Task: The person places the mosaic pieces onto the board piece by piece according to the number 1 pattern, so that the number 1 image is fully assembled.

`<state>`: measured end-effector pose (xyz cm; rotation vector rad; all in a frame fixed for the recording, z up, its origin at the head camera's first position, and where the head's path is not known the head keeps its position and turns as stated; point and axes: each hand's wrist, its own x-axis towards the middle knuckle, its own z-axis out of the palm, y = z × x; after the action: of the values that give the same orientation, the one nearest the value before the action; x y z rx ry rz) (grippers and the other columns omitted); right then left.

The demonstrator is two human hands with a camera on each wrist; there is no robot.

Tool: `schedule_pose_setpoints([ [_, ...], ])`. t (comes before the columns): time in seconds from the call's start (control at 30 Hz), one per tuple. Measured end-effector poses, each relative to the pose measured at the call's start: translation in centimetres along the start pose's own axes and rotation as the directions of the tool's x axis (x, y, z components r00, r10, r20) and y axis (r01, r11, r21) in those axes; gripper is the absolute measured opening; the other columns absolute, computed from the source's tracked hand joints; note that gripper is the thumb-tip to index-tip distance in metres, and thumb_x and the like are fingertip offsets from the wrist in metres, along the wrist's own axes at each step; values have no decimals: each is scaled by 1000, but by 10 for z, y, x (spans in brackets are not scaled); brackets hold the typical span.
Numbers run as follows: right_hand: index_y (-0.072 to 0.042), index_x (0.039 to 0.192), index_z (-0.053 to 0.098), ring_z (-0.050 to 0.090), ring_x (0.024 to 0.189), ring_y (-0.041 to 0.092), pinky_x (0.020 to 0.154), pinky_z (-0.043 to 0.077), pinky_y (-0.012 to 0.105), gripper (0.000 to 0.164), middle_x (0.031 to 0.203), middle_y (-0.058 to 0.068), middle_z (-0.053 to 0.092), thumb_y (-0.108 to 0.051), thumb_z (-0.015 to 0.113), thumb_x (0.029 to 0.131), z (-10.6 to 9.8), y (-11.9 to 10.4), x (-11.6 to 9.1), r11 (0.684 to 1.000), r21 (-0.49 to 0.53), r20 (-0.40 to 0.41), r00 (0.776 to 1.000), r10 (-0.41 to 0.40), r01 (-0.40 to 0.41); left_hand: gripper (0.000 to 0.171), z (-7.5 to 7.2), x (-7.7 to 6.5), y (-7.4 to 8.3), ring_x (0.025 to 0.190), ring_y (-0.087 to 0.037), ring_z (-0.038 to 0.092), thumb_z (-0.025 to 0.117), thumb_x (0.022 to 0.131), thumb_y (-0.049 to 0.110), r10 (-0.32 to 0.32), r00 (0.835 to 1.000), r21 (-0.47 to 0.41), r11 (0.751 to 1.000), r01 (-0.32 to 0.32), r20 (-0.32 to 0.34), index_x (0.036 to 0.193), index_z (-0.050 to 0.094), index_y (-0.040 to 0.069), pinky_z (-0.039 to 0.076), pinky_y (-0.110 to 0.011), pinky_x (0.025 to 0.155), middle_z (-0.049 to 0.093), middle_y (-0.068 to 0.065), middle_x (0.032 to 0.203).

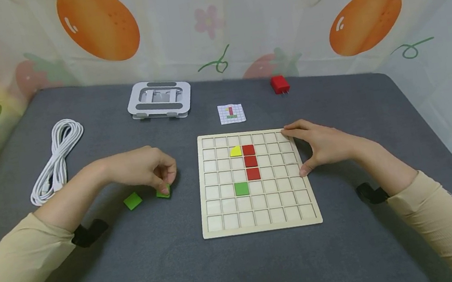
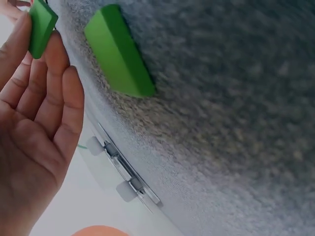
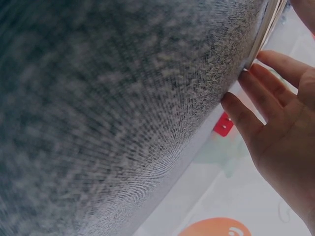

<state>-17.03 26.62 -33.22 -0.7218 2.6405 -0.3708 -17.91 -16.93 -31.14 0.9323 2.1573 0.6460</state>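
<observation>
My left hand (image 1: 141,167) is left of the wooden grid board (image 1: 279,199) and pinches a green square tile (image 2: 42,28) between thumb and fingertips. Beside it, a second green tile (image 1: 132,201) lies on the table. On the board sit a yellow piece with a rounded corner (image 1: 235,151), a column of three red tiles (image 1: 250,161) and one green tile (image 1: 242,189). With its fingers spread, my right hand (image 1: 329,143) touches the board's right edge, thumb lower and fingers near the far corner.
Behind the board lies a small printed pattern card (image 1: 231,114). A red plug adapter (image 1: 280,84) is at the back right, a white-grey folding stand (image 1: 160,99) at the back left. A coiled white cable (image 1: 57,159) lies at far left. A fruit-print curtain (image 1: 269,17) borders the table.
</observation>
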Motion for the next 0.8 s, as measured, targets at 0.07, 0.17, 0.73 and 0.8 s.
schedule_pose_setpoints([
  [0.07, -10, 154, 32, 38, 141, 33, 103, 43, 54, 112, 157, 12, 30, -56, 85, 67, 0, 0, 0, 1000, -2, -1, 1000, 0, 0, 19, 0, 1, 2, 69, -6, 58, 77, 80, 10, 15, 1000, -9, 1000, -16, -14, 77, 59, 13, 47, -20, 67, 59, 6, 71],
  [0.17, -10, 154, 32, 38, 141, 33, 103, 43, 53, 112, 157, 11, 30, -56, 85, 67, 0, 1, 0, 1000, -3, -2, 1000, -1, 1, 18, 0, 4, 4, 68, -7, 58, 76, 81, 10, 35, 999, -15, 999, -36, -28, 78, 59, 13, 47, -21, 66, 58, 6, 71],
  [0.73, -11, 154, 32, 38, 141, 32, 103, 43, 54, 111, 157, 11, 30, -56, 84, 67, 0, 0, 0, 1000, 7, 0, 1000, 0, 0, 18, 8, 21, 24, 62, -9, 55, 78, 82, 14, 63, 993, -11, 998, -64, -96, 82, 60, 15, 40, -21, 59, 60, 5, 74],
  [0.8, -10, 154, 31, 38, 141, 32, 104, 43, 54, 111, 157, 11, 30, -56, 84, 67, 0, 0, 0, 1000, 8, 3, 1000, 2, -2, 17, 11, 24, 27, 63, -8, 55, 78, 82, 13, 69, 992, -14, 997, -71, -108, 83, 60, 15, 41, -21, 60, 60, 5, 76],
])
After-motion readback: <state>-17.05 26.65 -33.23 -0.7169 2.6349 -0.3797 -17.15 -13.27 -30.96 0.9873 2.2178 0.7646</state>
